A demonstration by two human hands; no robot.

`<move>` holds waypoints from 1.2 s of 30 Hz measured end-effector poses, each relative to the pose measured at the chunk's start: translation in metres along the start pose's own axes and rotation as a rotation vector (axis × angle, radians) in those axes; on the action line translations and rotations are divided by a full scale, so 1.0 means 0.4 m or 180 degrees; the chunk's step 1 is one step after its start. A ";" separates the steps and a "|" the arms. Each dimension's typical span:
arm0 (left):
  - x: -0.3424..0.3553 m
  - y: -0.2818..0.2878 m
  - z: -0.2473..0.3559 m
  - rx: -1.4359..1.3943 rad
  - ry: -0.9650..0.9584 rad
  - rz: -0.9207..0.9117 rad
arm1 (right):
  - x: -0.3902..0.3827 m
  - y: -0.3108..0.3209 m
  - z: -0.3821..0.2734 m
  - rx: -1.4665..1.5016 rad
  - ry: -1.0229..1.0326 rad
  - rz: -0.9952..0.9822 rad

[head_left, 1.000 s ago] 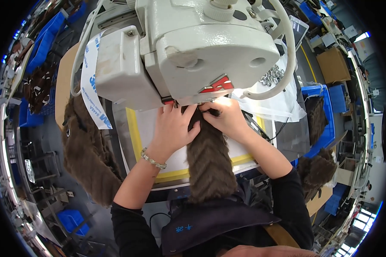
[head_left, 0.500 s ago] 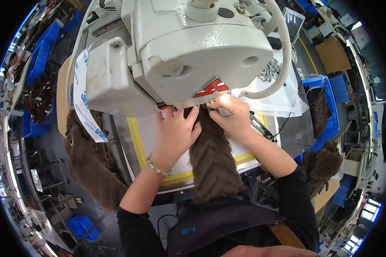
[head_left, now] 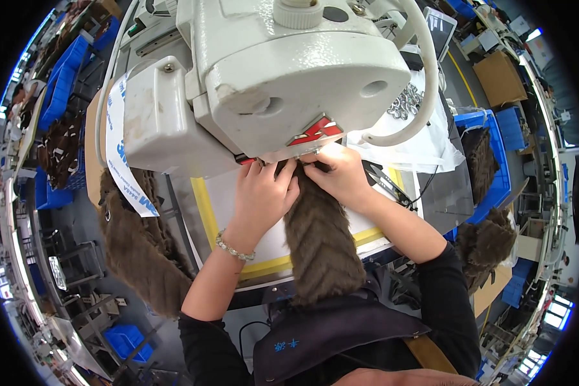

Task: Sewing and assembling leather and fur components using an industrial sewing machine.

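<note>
A: Where does the work lie?

B: A long brown fur strip (head_left: pixel 323 241) with a chevron-patterned pile lies in front of the bulky white metal sewing-machine head (head_left: pixel 302 83), its far end at the head's lower edge, its near end reaching a dark cloth apron (head_left: pixel 334 331).

A: And the operator's hands?

B: The bare left hand (head_left: pixel 267 193), a pale beaded bracelet (head_left: pixel 233 247) at its wrist, rests at the strip's left edge, just in front of the machine head, fingers bent; whether it grips or merely presses, I cannot tell. The bare right hand (head_left: pixel 341 179) pinches the strip's far end between thumb and bent fingers, tips partly hidden by the machine head.

A: What surrounds them?

B: In front of the machine head, a white work surface (head_left: pixel 271 238) bordered by yellow tape (head_left: pixel 204 209) sits beneath the strip. Left of the head hangs a larger brown fur piece (head_left: pixel 141 260). To its right, silvery looped metal pieces (head_left: pixel 405 103) lie heaped on a crumpled white plastic sheet (head_left: pixel 424 148); farther right, a blue plastic bin (head_left: pixel 500 186) holds more brown fur (head_left: pixel 481 170).
</note>
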State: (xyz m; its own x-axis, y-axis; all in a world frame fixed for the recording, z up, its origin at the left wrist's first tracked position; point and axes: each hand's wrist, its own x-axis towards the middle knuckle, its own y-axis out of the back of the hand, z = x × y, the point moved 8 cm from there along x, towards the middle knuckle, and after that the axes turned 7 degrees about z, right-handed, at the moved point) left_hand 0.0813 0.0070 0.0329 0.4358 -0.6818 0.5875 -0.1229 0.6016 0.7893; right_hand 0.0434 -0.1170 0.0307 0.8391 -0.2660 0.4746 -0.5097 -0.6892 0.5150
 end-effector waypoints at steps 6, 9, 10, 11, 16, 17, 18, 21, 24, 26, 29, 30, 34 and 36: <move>-0.010 -0.032 -0.033 -0.0483 0.0586 -0.0758 | 0.010 -0.004 -0.023 -0.0240 0.0261 -0.0105; 0.013 0.006 -0.020 -0.0491 0.0228 -0.0059 | 0.014 -0.006 -0.030 -0.0331 0.0411 -0.0157; 0.012 0.000 -0.022 -0.0468 0.0210 -0.0107 | 0.014 -0.008 -0.030 -0.0356 0.0435 -0.0194; 0.011 -0.006 -0.022 -0.0445 0.0192 -0.0157 | 0.014 -0.007 -0.029 -0.0354 0.0430 -0.0190; 0.022 0.000 -0.023 -0.0361 0.0194 -0.0147 | 0.013 -0.007 -0.026 -0.0334 0.0413 -0.0259; 0.023 0.000 -0.022 -0.0294 0.0174 -0.0163 | 0.011 -0.006 -0.025 -0.0337 0.0408 -0.0255; 0.023 0.001 -0.018 -0.0299 0.0169 -0.0165 | 0.009 -0.009 -0.020 -0.0379 0.0302 -0.0311; 0.024 -0.002 -0.015 -0.0127 0.0290 -0.0388 | 0.009 -0.008 -0.039 -0.0498 0.0347 -0.0384; 0.033 0.010 -0.005 0.0024 0.0156 -0.0188 | -0.004 -0.008 -0.040 -0.0588 0.0737 -0.0318; 0.027 0.000 -0.008 0.0115 0.0205 -0.0271 | -0.009 -0.002 -0.046 -0.0585 0.0979 -0.0245; 0.023 -0.001 -0.015 0.0021 0.0211 -0.0174 | -0.035 -0.012 -0.111 -0.1223 0.2183 -0.0088; 0.024 0.000 -0.015 0.0019 0.0209 -0.0171 | -0.035 -0.011 -0.111 -0.1226 0.2184 -0.0088; 0.025 0.004 -0.018 -0.0043 0.0184 -0.0049 | -0.022 0.011 -0.097 -0.1503 0.1866 0.0244; 0.024 -0.002 -0.021 -0.0088 0.0183 -0.0077 | -0.017 0.016 -0.087 -0.1596 0.1538 0.0356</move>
State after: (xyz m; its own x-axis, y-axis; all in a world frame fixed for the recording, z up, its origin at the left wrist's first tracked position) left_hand 0.0930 0.0036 0.0364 0.4889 -0.6717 0.5566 -0.0874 0.5971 0.7974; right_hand 0.0278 -0.0961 0.0556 0.6573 0.0921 0.7480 -0.7118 -0.2504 0.6563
